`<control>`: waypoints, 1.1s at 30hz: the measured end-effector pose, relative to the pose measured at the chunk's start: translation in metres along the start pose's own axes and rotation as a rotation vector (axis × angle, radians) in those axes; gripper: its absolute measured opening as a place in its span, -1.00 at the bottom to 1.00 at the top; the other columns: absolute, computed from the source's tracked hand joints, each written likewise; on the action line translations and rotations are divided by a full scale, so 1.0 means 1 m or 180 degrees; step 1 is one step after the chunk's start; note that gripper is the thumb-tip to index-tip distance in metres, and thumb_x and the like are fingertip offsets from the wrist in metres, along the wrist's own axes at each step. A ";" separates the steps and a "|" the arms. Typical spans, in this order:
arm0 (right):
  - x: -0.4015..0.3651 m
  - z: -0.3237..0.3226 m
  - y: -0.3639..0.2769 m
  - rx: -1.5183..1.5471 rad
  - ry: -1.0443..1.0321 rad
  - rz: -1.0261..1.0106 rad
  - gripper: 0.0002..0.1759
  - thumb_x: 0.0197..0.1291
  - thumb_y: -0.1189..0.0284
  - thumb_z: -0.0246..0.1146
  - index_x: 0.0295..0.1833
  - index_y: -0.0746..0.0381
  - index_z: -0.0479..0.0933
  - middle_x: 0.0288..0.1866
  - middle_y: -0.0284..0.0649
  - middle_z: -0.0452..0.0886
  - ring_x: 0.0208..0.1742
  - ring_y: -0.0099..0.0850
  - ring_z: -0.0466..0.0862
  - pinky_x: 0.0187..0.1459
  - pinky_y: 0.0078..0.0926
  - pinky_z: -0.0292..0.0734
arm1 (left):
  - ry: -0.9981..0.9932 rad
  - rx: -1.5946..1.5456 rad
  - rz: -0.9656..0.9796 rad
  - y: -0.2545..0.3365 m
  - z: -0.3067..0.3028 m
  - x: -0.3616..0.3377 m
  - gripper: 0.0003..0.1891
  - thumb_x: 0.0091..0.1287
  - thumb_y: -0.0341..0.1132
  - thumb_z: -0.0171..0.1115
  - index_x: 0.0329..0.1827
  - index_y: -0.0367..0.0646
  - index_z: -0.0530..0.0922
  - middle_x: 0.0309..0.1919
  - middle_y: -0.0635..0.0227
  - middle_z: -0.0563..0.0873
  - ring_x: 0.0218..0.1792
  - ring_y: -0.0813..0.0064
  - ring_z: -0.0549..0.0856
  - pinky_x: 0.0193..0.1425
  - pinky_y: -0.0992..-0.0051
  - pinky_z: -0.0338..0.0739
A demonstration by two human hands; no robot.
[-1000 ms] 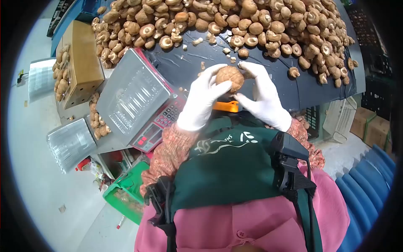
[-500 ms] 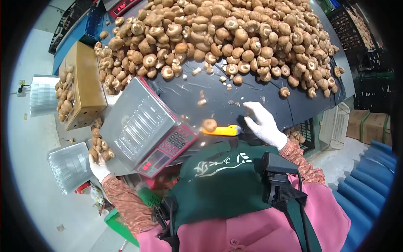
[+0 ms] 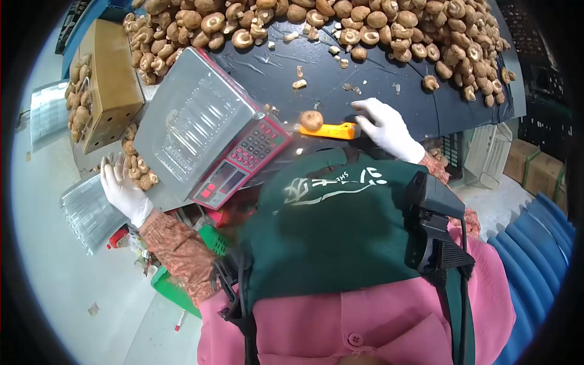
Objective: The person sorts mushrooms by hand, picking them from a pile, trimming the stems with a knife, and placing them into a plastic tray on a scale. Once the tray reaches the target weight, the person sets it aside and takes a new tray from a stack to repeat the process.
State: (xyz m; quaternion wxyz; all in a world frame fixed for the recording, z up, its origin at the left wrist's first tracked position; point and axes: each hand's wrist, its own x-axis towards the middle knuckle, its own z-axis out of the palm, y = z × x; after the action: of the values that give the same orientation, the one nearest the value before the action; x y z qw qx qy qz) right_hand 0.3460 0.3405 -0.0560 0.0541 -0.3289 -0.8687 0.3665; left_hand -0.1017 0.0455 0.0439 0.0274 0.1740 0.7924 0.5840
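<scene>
My left hand, in a white glove, is open with its fingers stretched out beside a row of mushrooms left of the scale. A stack of clear plastic trays lies just under and left of it. On the black work surface, my right hand, also gloved, has thumb and forefinger apart and holds nothing. Its thumb is close to the end of a yellow-handled knife. One loose mushroom rests against that handle. Between my hands stands a digital scale with a bare, clear-covered pan.
A large mushroom heap covers the far side of the black table, with cut stem pieces in front. A cardboard box of mushrooms stands at left. Crates and boxes stand at right.
My left hand has moved up off the mushrooms' near end, its fingers now stretched out. My right hand stays by the knife. The view has tilted down, shifting the table upward.
</scene>
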 end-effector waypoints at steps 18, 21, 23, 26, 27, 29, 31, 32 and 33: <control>-0.016 -0.070 0.003 -0.0868 -0.0488 0.0492 -0.65 0.08 0.19 0.35 -0.12 0.20 0.61 -0.15 -0.08 0.63 -0.15 -0.05 0.71 -0.04 -0.10 0.60 | -0.0546 0.0039 0.0078 0.074 0.142 -0.122 -0.66 0.60 -0.39 -0.02 0.31 -0.38 0.53 0.18 0.16 0.67 0.07 0.32 0.70 0.27 0.37 0.52; -0.066 -0.102 0.065 -0.1903 -0.0762 0.0509 -0.64 0.10 0.12 0.37 -0.18 0.20 0.63 -0.25 -0.09 0.67 -0.26 -0.11 0.73 -0.14 -0.17 0.60 | -0.0782 -0.0050 -0.0076 0.079 0.160 -0.125 -0.66 0.59 -0.39 -0.02 0.29 -0.36 0.54 0.18 0.18 0.67 0.05 0.35 0.69 0.24 0.39 0.52; -0.078 -0.126 0.078 -0.1867 -0.0877 0.0952 -0.52 0.12 0.09 0.37 0.01 0.21 0.61 -0.14 -0.07 0.69 -0.13 -0.09 0.73 -0.05 -0.17 0.59 | -0.1101 -0.0058 -0.0123 0.087 0.177 -0.129 -0.69 0.58 -0.43 -0.01 0.27 -0.31 0.56 0.11 0.26 0.67 0.01 0.45 0.67 0.20 0.44 0.53; -0.067 -0.133 0.104 -0.1106 0.1074 0.0887 -0.42 0.20 0.14 0.33 0.28 0.17 0.52 -0.02 -0.07 0.69 -0.02 -0.02 0.70 0.07 -0.10 0.59 | -0.1559 -0.0345 -0.0481 0.116 0.208 -0.153 -0.68 0.57 -0.48 -0.03 0.29 -0.23 0.55 -0.01 0.37 0.66 -0.01 0.58 0.63 0.11 0.56 0.53; -0.062 -0.132 0.111 -0.0829 0.1439 0.1004 -0.48 0.24 0.18 0.31 0.26 0.17 0.53 0.05 -0.05 0.69 0.03 -0.02 0.69 0.13 -0.10 0.57 | -0.1724 -0.0240 -0.0518 0.111 0.212 -0.157 -0.67 0.54 -0.52 -0.01 0.30 -0.25 0.55 -0.01 0.36 0.67 -0.02 0.55 0.65 0.11 0.53 0.53; -0.057 -0.130 0.123 -0.0626 0.1537 0.1241 -0.51 0.26 0.22 0.29 0.26 0.16 0.54 0.08 -0.02 0.68 0.07 -0.04 0.68 0.15 -0.11 0.57 | -0.2243 0.0178 0.0202 0.105 0.216 -0.164 -0.64 0.49 -0.58 0.01 0.30 -0.28 0.54 0.01 0.30 0.67 -0.03 0.49 0.67 0.12 0.49 0.54; -0.057 -0.132 0.125 -0.0607 0.1533 0.1377 -0.54 0.27 0.23 0.29 0.25 0.14 0.55 0.08 -0.03 0.68 0.07 -0.05 0.69 0.15 -0.12 0.58 | -0.2470 0.0014 0.0253 0.099 0.221 -0.175 -0.60 0.42 -0.66 0.03 0.29 -0.30 0.55 0.11 0.22 0.64 -0.03 0.45 0.68 0.14 0.47 0.55; -0.055 -0.134 0.128 -0.0592 0.1511 0.1416 -0.55 0.27 0.24 0.28 0.24 0.13 0.55 0.08 -0.03 0.68 0.07 -0.05 0.69 0.14 -0.13 0.58 | -0.2592 0.0096 0.0220 0.097 0.221 -0.176 -0.61 0.42 -0.66 0.04 0.28 -0.31 0.55 0.12 0.22 0.64 -0.02 0.45 0.68 0.14 0.46 0.55; -0.055 -0.133 0.137 -0.0567 0.1740 0.1503 -0.60 0.28 0.25 0.27 0.18 0.15 0.59 0.04 -0.09 0.70 0.04 -0.06 0.70 0.09 -0.20 0.60 | -0.2709 0.0190 0.0182 0.095 0.220 -0.178 -0.61 0.42 -0.66 0.04 0.28 -0.31 0.55 0.13 0.22 0.64 -0.01 0.45 0.68 0.14 0.46 0.55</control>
State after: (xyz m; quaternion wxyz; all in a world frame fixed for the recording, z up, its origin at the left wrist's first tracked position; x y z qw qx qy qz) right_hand 0.5062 0.4573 -0.0429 0.1693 -0.6093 -0.7509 0.1904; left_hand 0.1423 0.2168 0.0345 0.3308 0.4221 0.7219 0.4374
